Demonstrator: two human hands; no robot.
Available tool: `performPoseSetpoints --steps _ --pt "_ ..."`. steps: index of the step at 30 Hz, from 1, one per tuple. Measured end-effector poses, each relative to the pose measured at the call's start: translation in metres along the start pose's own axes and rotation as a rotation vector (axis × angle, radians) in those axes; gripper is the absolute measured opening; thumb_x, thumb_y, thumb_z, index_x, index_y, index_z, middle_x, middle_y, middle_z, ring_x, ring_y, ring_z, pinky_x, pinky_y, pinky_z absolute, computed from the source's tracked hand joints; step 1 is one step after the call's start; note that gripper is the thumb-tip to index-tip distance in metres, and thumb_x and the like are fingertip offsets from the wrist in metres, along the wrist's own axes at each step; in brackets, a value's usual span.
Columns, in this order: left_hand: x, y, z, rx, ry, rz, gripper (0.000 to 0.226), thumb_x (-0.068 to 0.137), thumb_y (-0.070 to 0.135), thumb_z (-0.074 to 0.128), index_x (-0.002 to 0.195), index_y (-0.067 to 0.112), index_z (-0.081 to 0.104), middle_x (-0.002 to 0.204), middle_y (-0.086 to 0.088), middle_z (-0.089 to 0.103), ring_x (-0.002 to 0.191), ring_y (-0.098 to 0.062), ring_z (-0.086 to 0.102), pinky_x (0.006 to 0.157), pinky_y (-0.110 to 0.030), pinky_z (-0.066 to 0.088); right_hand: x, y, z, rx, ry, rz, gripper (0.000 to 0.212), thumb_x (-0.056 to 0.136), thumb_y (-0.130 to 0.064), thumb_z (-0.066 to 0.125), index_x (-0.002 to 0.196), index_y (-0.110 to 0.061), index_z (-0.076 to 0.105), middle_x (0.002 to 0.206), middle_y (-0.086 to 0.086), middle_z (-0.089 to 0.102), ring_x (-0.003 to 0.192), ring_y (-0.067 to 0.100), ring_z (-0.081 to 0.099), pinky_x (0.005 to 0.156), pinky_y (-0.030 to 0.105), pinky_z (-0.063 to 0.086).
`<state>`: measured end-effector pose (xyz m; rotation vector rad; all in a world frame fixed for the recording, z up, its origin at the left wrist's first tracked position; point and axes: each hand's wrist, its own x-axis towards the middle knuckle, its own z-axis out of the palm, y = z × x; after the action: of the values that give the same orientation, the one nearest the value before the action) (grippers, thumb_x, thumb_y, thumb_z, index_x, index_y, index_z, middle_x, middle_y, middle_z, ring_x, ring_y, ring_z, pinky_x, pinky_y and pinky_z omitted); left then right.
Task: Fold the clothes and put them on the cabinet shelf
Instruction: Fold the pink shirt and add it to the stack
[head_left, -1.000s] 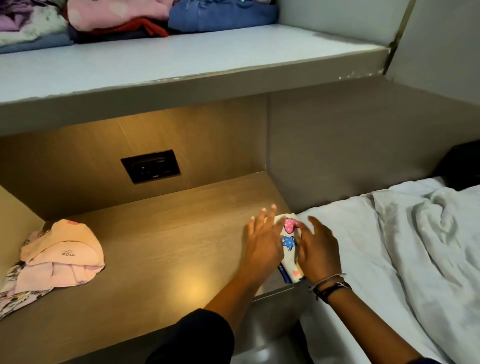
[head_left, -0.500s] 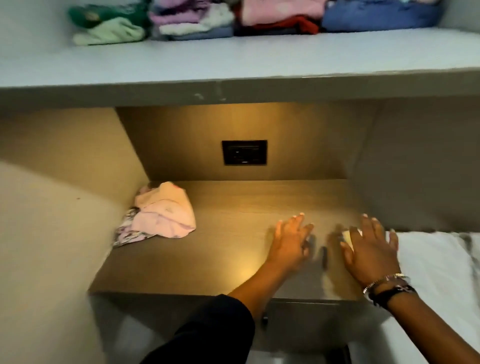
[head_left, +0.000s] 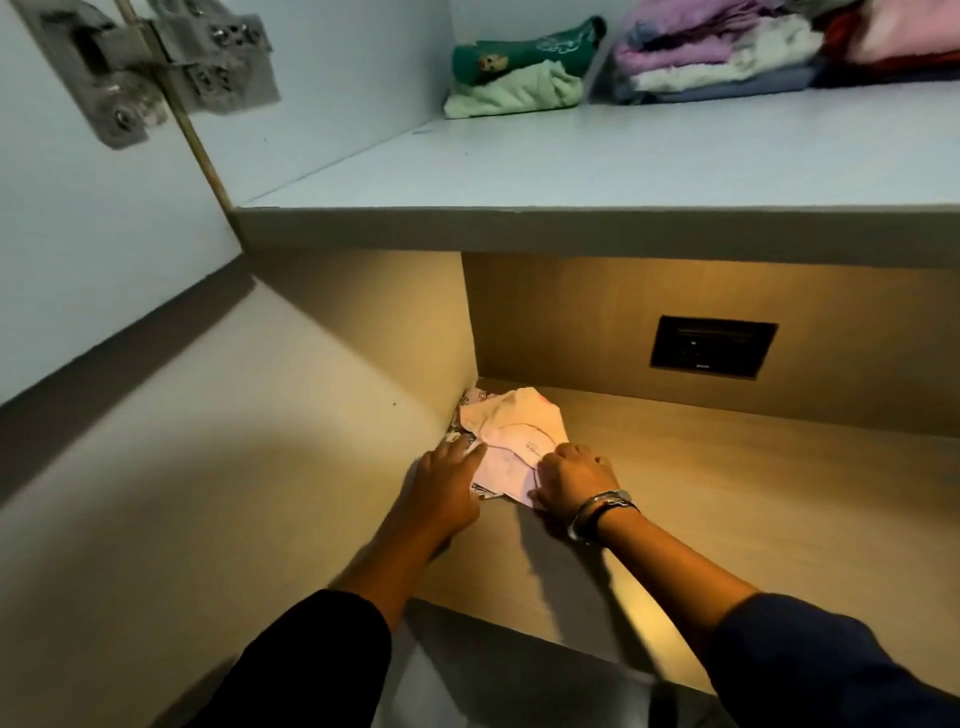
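Now that both hands have left the bed edge — left hand (head_left: 448, 483) flat, right hand (head_left: 574, 480) closing its grip — the crumpled pale-pink cotton garment (head_left: 511, 441) at ten o'clock on the wooden shelf (head_left: 753, 499) gets gathered next.

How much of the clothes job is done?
Done: folded piles already sit on the upper shelf. In hand: the left hand and right hand are both on a pink garment in the lower wooden shelf's corner. Left: folding it and shelving it.

Warm-lit wooden niche (head_left: 727, 467) (black socket (head_left: 712, 346))
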<state>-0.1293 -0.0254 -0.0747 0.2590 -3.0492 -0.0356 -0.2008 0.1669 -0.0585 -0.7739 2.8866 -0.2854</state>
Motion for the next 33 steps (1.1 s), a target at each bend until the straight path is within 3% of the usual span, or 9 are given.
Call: performPoseSetpoints --steps 6,10,12,15,18,20,23,28,33 --pt "0.06 0.009 -0.002 0.04 -0.03 0.171 0.067 0.088 0.026 0.06 0.149 0.026 0.032 0.16 -0.004 0.028 0.145 -0.028 0.026 0.117 -0.047 0.025 0.011 0.013 0.022 0.137 0.106 0.147 0.024 0.09 -0.031 0.051 0.101 -0.017 0.067 0.107 0.01 0.062 0.096 0.032 0.058 0.077 0.036 0.049" --pt "0.086 0.004 -0.007 0.065 -0.013 0.236 0.039 0.092 0.033 0.056 0.13 0.027 0.056 0.148 0.0 0.045 0.138 -0.024 0.037 0.111 -0.047 0.035 0.013 0.027 0.017 0.228 0.116 0.207 0.011 0.085 -0.022 0.054 0.092 -0.017 0.061 0.104 0.011 0.058 0.093 0.034 0.058 0.072 0.034 0.046" --pt "0.091 0.004 -0.012 -0.077 0.052 0.211 0.033 0.094 0.034 0.054 0.124 0.022 0.061 0.139 -0.001 0.055 0.127 -0.023 0.05 0.102 -0.04 0.044 0.012 0.03 0.011 0.494 0.26 0.305 0.009 0.089 -0.013 0.049 0.094 -0.013 0.057 0.107 0.015 0.054 0.091 0.035 0.056 0.073 0.033 0.042" --pt "0.085 0.023 -0.04 -0.6 0.082 0.066 0.02 0.097 0.025 0.053 0.109 0.012 0.063 0.112 -0.01 0.067 0.102 -0.031 0.062 0.081 -0.039 0.049 0.011 0.033 -0.012 0.906 0.526 0.545 0.014 0.097 -0.007 0.042 0.102 -0.001 0.054 0.105 0.023 0.055 0.091 0.034 0.053 0.074 0.034 0.036" --pt "0.073 0.053 -0.083 -0.89 0.131 0.114 0.008 0.097 0.025 0.055 0.095 0.017 0.056 0.085 -0.001 0.061 0.077 -0.019 0.058 0.065 -0.03 0.047 0.004 0.039 -0.05 1.192 0.705 0.71 0.019 0.098 -0.012 0.04 0.105 -0.001 0.054 0.093 0.013 0.054 0.085 0.024 0.049 0.063 0.027 0.032" --pt "0.061 0.07 -0.111 -0.973 0.162 0.194 0.005 0.096 0.025 0.057 0.094 0.021 0.054 0.081 0.007 0.058 0.072 -0.006 0.055 0.06 -0.015 0.043 -0.013 0.047 -0.078 1.158 0.854 0.681 0.018 0.098 -0.013 0.043 0.104 -0.003 0.056 0.091 0.008 0.053 0.081 0.022 0.048 0.053 0.027 0.027" --pt "0.043 0.08 -0.15 -1.037 0.164 0.248 0.005 0.093 0.023 0.063 0.09 0.024 0.059 0.083 0.01 0.062 0.071 0.008 0.056 0.063 -0.008 0.043 -0.054 0.069 -0.116 0.905 0.962 0.335 0.01 0.095 -0.008 0.051 0.095 -0.004 0.06 0.085 0.005 0.057 0.078 0.018 0.051 0.058 0.022 0.029" --pt "0.008 0.073 -0.21 -0.878 -0.052 0.306 0.002 0.085 0.029 0.073 0.086 0.03 0.072 0.086 0.011 0.074 0.081 -0.005 0.068 0.074 -0.026 0.053 -0.145 0.122 -0.174 0.68 0.454 -0.162 0.02 0.084 -0.027 0.067 0.083 -0.008 0.07 0.077 0.005 0.069 0.068 0.005 0.056 0.066 0.019 0.046" --pt "-0.022 0.092 -0.237 -0.977 -0.518 0.52 0.019 0.081 0.032 0.077 0.091 0.016 0.078 0.088 -0.005 0.077 0.077 -0.014 0.071 0.063 -0.02 0.055 -0.209 0.165 -0.217 0.783 -0.016 -0.218 0.023 0.077 -0.033 0.079 0.082 -0.012 0.072 0.07 0.007 0.069 0.062 0.013 0.061 0.053 0.026 0.049"
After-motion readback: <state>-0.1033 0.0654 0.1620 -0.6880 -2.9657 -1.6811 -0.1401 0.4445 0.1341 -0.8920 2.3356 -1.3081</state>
